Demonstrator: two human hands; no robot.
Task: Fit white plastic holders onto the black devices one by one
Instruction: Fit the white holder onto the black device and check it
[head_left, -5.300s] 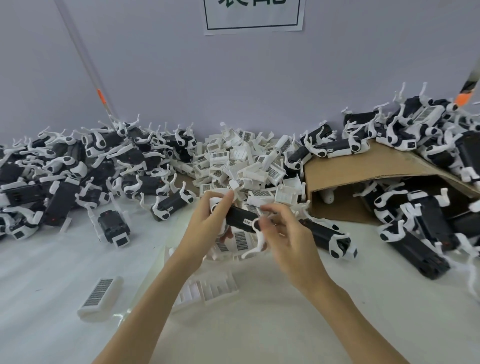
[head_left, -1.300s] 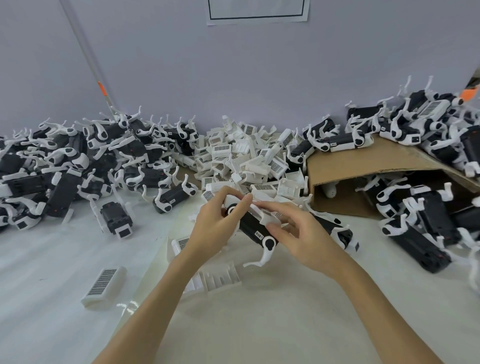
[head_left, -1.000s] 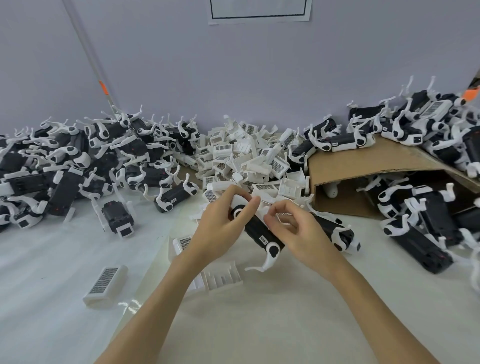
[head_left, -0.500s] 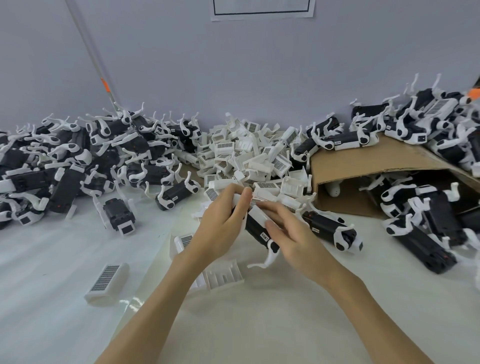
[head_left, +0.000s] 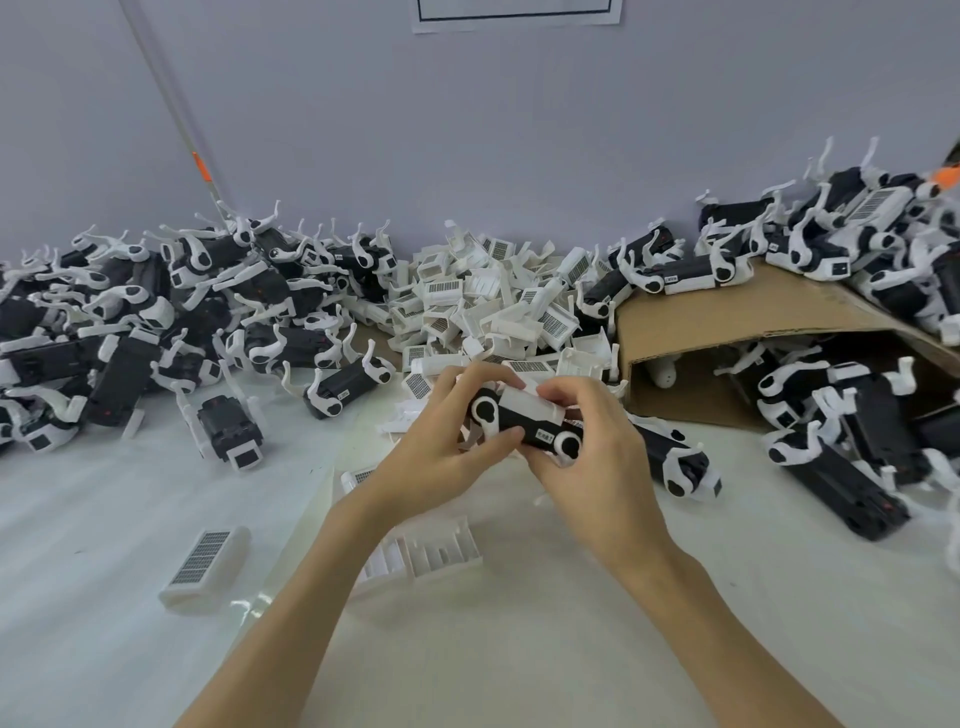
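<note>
Where both hands meet, black device (head_left: 524, 423) gripped by left hand (head_left: 441, 452) and right hand (head_left: 597, 457), white holder (head_left: 530, 406) on top (fingers curled round).

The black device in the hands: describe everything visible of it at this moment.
The black device is an oblong matte black plastic body with round white hubs at its ends and a small white label on its side. A white holder sits along its top. It is held off the table, roughly level, tilted down to the right. The left hand and right hand both grip it.
</note>
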